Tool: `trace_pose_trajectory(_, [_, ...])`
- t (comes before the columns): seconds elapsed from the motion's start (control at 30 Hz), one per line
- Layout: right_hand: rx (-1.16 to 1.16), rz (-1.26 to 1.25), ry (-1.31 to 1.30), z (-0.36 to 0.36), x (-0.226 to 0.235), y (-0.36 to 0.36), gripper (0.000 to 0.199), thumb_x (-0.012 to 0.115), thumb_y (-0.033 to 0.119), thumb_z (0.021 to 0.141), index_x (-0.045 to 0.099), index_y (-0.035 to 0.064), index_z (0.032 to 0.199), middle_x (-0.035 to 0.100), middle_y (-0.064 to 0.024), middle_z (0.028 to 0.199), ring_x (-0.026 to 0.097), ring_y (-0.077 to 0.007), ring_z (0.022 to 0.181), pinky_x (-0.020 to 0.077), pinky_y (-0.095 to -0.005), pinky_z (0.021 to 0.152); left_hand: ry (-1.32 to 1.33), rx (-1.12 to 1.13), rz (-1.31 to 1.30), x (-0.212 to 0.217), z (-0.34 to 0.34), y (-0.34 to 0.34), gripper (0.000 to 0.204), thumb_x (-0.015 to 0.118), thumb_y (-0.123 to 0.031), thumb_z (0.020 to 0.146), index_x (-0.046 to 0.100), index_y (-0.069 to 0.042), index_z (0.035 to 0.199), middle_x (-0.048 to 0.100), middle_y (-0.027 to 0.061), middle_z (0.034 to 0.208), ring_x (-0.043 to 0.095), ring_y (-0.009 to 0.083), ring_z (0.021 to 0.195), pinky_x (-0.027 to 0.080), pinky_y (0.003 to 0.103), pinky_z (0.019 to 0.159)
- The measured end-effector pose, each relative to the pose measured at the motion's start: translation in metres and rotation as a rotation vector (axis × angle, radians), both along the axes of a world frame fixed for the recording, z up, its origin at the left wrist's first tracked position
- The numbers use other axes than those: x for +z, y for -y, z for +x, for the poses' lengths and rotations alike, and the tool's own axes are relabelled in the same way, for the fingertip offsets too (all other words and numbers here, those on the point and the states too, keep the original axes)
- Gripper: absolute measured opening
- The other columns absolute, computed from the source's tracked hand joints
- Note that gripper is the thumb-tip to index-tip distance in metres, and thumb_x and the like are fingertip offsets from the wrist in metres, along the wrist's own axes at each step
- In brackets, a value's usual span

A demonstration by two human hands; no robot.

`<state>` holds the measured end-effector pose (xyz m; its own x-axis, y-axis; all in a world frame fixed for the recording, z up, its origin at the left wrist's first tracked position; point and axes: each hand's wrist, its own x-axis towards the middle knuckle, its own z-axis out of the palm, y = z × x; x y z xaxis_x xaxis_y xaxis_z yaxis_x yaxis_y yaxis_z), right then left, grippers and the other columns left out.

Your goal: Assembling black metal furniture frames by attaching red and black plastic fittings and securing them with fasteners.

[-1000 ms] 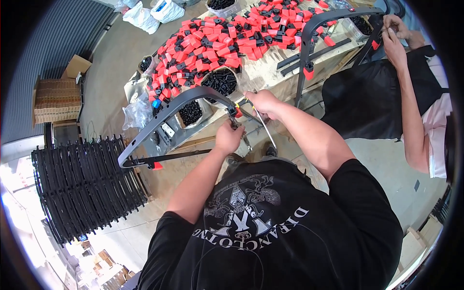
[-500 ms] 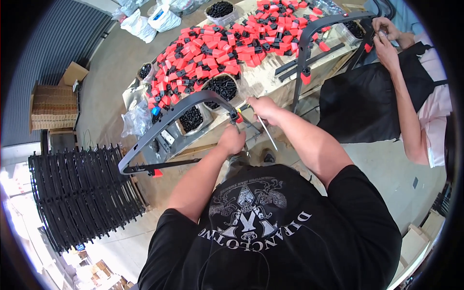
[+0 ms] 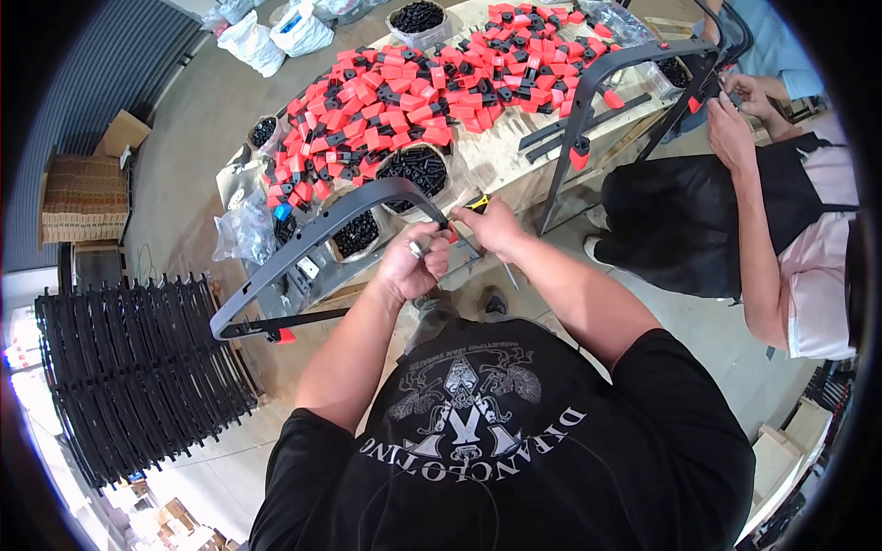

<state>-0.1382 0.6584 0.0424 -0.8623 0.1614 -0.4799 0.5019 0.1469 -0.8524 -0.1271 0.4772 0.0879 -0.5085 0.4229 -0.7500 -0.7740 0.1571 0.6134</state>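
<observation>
My right hand [image 3: 496, 228] is closed round a screwdriver [image 3: 479, 203] with a yellow-and-black handle; its silver shaft points down below the hand. Just left of it, my left hand [image 3: 413, 264] is curled with a small shiny metal piece [image 3: 420, 246] in its fingers, its kind unclear. Both hands are at the near end of a curved black frame [image 3: 344, 209], beside a red piece on that end, which the fingers partly hide. The frame arches over the table edge to the left, where another red block [image 3: 286, 336] is fitted to its lower bar.
A big heap of red and black plastic parts [image 3: 395, 101] covers the table [image 3: 473, 170]. Tubs of black fasteners [image 3: 413, 174] stand along its near edge. At right, a co-worker's hands [image 3: 732, 129] are at a second black frame [image 3: 588, 92]. Stacked black frames [image 3: 138, 376] stand at left.
My left hand has drawn back and turned, showing the metal piece in its fingers. The right hand has moved slightly lower and left with the screwdriver, whose shaft now points more steeply down.
</observation>
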Motion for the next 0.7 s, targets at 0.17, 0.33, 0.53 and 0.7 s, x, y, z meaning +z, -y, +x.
trace_pose_trajectory(0.17, [0.021, -0.074, -0.050, -0.004, -0.012, -0.004, 0.054, 0.082, 0.031, 0.084, 0.062, -0.0129, 0.107, 0.072, -0.0208, 0.097, 0.070, -0.0241, 0.085, 0.0552, -0.0383, 0.074, -0.113, -0.175, -0.052, -0.025, 0.005, 0.000, 0.024, 0.063, -0.020, 0.095, 0.062, 0.002, 0.104, 0.070, 0.0122, 0.085, 0.073, 0.0235, 0.074, 0.056, 0.032, 0.061])
trace_pose_trajectory(0.33, [0.055, 0.040, 0.026, -0.001, 0.001, 0.002, 0.052, 0.082, 0.030, 0.085, 0.062, -0.0132, 0.107, 0.073, -0.0208, 0.097, 0.070, -0.0223, 0.083, 0.0551, -0.0379, 0.072, 0.430, 0.284, 0.650, -0.031, -0.019, 0.024, 0.019, 0.063, -0.018, 0.092, 0.059, 0.000, 0.098, 0.065, 0.0084, 0.078, 0.068, 0.0208, 0.067, 0.052, 0.032, 0.052])
trace_pose_trajectory(0.53, [0.014, -0.023, -0.021, -0.002, 0.009, 0.004, 0.053, 0.083, 0.029, 0.084, 0.061, -0.0126, 0.110, 0.072, -0.0203, 0.101, 0.070, -0.0239, 0.086, 0.0552, -0.0382, 0.076, -0.697, -0.566, -0.728, -0.074, 0.010, 0.001, 0.035, 0.064, -0.024, 0.090, 0.061, 0.007, 0.106, 0.070, 0.0175, 0.089, 0.072, 0.0299, 0.075, 0.060, 0.043, 0.070])
trace_pose_trajectory(0.7, [0.038, -0.030, -0.045, -0.003, -0.005, 0.001, 0.047, 0.082, 0.030, 0.083, 0.066, -0.0109, 0.102, 0.073, -0.0204, 0.092, 0.071, -0.0255, 0.082, 0.0552, -0.0390, 0.076, -0.019, 0.090, 0.052, -0.016, 0.000, 0.002, 0.019, 0.064, -0.021, 0.090, 0.062, -0.002, 0.089, 0.062, 0.0085, 0.071, 0.062, 0.0227, 0.057, 0.056, 0.036, 0.056])
